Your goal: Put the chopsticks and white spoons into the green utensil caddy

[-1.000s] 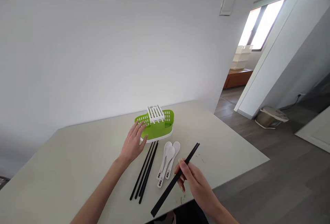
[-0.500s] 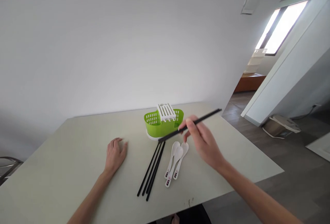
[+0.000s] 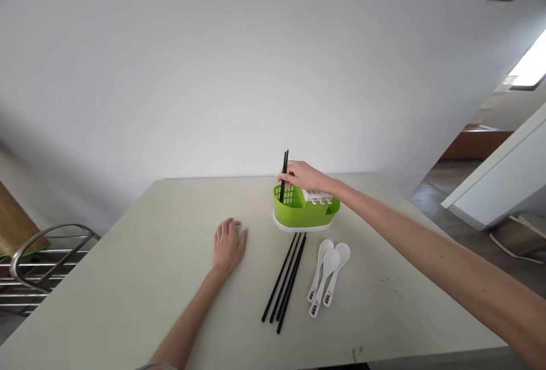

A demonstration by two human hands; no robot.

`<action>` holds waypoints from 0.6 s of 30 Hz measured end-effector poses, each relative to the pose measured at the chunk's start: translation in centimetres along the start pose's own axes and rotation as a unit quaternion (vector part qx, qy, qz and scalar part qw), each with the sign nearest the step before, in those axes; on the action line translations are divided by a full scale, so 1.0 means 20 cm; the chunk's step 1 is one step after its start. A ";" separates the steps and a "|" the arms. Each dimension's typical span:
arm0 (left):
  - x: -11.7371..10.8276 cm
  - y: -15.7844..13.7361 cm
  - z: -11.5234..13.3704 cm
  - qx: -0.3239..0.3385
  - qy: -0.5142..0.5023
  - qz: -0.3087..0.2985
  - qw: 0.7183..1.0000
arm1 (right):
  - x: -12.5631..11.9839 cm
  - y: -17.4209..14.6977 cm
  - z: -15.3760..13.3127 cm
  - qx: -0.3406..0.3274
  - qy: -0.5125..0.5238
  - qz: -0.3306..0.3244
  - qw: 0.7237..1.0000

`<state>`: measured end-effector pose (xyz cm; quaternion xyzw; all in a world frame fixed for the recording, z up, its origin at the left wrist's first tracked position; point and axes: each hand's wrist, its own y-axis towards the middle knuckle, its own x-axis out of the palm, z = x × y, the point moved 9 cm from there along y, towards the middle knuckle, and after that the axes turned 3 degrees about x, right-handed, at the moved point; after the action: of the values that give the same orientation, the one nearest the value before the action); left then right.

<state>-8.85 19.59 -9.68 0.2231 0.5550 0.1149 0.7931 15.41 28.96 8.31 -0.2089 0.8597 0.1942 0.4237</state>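
- Now the right hand (image 3: 301,175) has brought its pair of chopsticks (image 3: 282,191) from over the table (image 3: 170,245) to the basket (image 3: 302,215); half a second ago they were slanted well off upright, in front of it.
- That puts the pair inside the left compartment, while four loose sticks (image 3: 292,285) and three spoons (image 3: 331,262) lie on the table.
- Right fingers pinch the pair above the rim, so it isn't released; whether the lower ends touch the basket floor, I cannot tell.
- Left hand (image 3: 228,245) lies on the table, left of the basket, fingers loosely curled, apparently grasping nothing.
- The pair's long axis is nearly vertical, tops leaning slightly right, lower ends down in the compartment; which ends are thicker is too small to tell.
- Loose sticks point away from the person, slanting right, far ends just before the basket.
- Spoons sit right of them, overlapping, bowls toward the basket, handles toward the near edge.
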 end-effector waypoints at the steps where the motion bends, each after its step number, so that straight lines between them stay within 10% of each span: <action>1: 0.00 0.00 0.00 0.001 0.000 -0.002 1.000 | 0.01 0.03 0.01 0.001 -0.007 -0.011 1.000; 18: 0.00 -0.01 0.05 0.014 0.002 -0.010 1.000 | 0.08 0.21 0.13 0.039 -0.079 -0.045 0.995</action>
<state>-7.95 19.23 -9.42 0.2284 0.5605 0.0991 0.7898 13.89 33.52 6.27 -0.2147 0.8202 0.1566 0.5065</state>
